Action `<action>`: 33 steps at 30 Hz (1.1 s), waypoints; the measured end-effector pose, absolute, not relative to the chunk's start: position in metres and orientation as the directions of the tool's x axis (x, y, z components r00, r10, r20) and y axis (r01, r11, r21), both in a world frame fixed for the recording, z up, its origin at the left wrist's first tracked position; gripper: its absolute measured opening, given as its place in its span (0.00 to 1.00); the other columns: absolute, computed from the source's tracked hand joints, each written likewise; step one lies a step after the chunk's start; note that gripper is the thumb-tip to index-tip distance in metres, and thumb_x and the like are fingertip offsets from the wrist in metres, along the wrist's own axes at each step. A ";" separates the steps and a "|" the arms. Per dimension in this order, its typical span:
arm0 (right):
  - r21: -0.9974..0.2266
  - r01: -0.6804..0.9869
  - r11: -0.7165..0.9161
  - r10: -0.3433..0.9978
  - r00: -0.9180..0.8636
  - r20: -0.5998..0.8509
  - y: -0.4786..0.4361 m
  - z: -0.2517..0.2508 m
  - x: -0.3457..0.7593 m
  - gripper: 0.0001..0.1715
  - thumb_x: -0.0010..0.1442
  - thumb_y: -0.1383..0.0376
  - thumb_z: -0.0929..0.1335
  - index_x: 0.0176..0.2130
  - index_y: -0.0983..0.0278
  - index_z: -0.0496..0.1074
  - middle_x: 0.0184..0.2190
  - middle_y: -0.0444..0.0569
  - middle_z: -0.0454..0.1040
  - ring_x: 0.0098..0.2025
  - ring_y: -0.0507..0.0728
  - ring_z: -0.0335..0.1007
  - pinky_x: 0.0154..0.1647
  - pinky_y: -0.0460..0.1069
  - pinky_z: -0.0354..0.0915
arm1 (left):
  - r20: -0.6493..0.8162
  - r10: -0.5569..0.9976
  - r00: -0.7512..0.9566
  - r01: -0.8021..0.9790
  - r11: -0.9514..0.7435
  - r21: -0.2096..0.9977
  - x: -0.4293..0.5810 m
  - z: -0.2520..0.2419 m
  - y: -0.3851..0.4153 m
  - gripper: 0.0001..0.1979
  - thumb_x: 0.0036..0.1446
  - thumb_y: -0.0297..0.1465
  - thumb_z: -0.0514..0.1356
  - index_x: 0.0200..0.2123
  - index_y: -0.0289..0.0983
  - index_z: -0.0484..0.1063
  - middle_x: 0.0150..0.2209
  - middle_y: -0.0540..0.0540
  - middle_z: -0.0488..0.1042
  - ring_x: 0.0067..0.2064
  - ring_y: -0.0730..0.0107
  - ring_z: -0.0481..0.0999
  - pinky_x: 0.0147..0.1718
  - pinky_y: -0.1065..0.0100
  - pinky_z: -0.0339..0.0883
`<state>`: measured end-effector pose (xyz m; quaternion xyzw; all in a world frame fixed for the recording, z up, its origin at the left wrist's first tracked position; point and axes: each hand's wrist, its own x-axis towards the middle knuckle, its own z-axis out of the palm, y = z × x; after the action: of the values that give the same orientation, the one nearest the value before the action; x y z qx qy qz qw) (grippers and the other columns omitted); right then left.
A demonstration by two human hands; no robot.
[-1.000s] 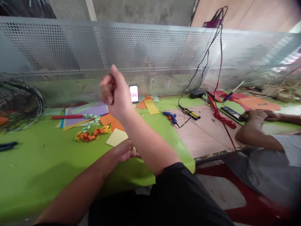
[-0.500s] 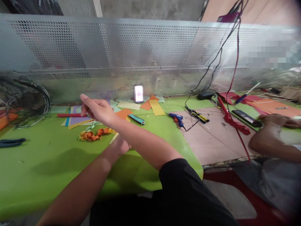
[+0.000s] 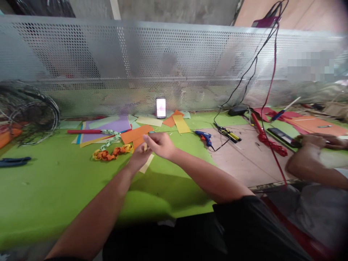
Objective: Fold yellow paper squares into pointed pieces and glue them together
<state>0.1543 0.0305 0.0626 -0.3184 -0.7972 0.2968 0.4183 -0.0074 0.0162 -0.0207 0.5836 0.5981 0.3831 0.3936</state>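
Observation:
My left hand (image 3: pixel 138 157) and my right hand (image 3: pixel 160 144) meet above the green tabletop (image 3: pixel 54 185), fingertips pinching a small pale yellow paper strip (image 3: pixel 145 146) between them. Its exact shape is partly hidden by my fingers. Just beneath my hands, a pale yellow paper piece (image 3: pixel 146 164) shows. An orange paper sheet (image 3: pixel 134 134) lies beyond my fingers. To the left of my left hand rests an orange and yellow paper chain (image 3: pixel 111 152), joined to a pale green chain section (image 3: pixel 110 141).
A co-worker's hands (image 3: pixel 315 141) work at the right, near a black phone (image 3: pixel 284 137). A blue glue gun (image 3: pixel 203 137), a red cable (image 3: pixel 272 108), and a bright phone (image 3: pixel 161 108) stand ahead. A perforated metal panel (image 3: pixel 163 61) runs behind the table, and a wire coil (image 3: pixel 29 112) sits left.
My right arm has swung back from the left and lowered, bringing my right hand to my left hand's fingertips. The teal-handled tool seen earlier is now hidden.

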 end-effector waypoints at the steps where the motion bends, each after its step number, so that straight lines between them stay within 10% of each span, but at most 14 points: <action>1: -0.721 0.349 0.599 0.786 -0.429 0.445 0.032 0.054 0.170 0.35 0.74 0.43 0.62 0.23 0.62 0.63 0.20 0.41 0.62 0.24 0.50 0.55 0.27 0.49 0.50 | 0.013 1.000 -0.016 0.492 -0.004 0.871 -0.006 -0.020 0.014 0.13 0.68 0.42 0.62 0.47 0.39 0.72 0.36 0.46 0.76 0.37 0.60 0.77 0.34 0.64 0.68; 11: -0.829 0.491 0.267 0.919 -0.389 0.066 0.035 -0.005 0.216 0.35 0.63 0.35 0.68 0.34 0.64 0.76 0.24 0.41 0.66 0.26 0.51 0.58 0.26 0.47 0.51 | 0.198 0.941 0.274 0.915 -0.319 0.248 0.017 -0.013 -0.002 0.11 0.70 0.24 0.50 0.46 0.34 0.72 0.43 0.33 0.78 0.47 0.48 0.76 0.47 0.53 0.67; 18: -0.851 0.429 0.304 0.885 -0.457 0.085 0.031 -0.020 0.226 0.28 0.69 0.46 0.66 0.27 0.63 0.70 0.21 0.39 0.60 0.24 0.50 0.51 0.25 0.47 0.48 | 0.253 0.880 0.402 0.894 -0.437 0.097 0.038 -0.017 -0.007 0.12 0.71 0.25 0.50 0.46 0.34 0.73 0.43 0.35 0.76 0.48 0.46 0.75 0.49 0.49 0.70; 25: -0.623 0.557 0.549 0.820 -0.503 0.273 0.033 -0.015 0.236 0.20 0.72 0.59 0.69 0.29 0.63 0.70 0.26 0.43 0.69 0.28 0.51 0.58 0.31 0.48 0.50 | 0.079 0.935 0.345 0.641 -0.296 0.708 0.012 -0.016 -0.008 0.25 0.70 0.42 0.60 0.67 0.43 0.68 0.63 0.38 0.76 0.58 0.51 0.80 0.52 0.55 0.77; 33: -0.641 0.412 0.647 0.741 -0.536 0.404 0.025 -0.004 0.241 0.17 0.73 0.59 0.69 0.32 0.64 0.76 0.29 0.48 0.75 0.31 0.53 0.67 0.34 0.48 0.58 | -0.005 0.960 0.278 0.367 -0.102 0.925 0.000 -0.019 0.003 0.20 0.64 0.49 0.66 0.43 0.39 0.83 0.38 0.43 0.85 0.38 0.61 0.83 0.42 0.63 0.74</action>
<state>0.2413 0.0246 -0.0042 -0.3425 -0.8419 0.2428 0.3390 -0.0003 0.0031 -0.0189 0.6635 0.5001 0.3327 0.4460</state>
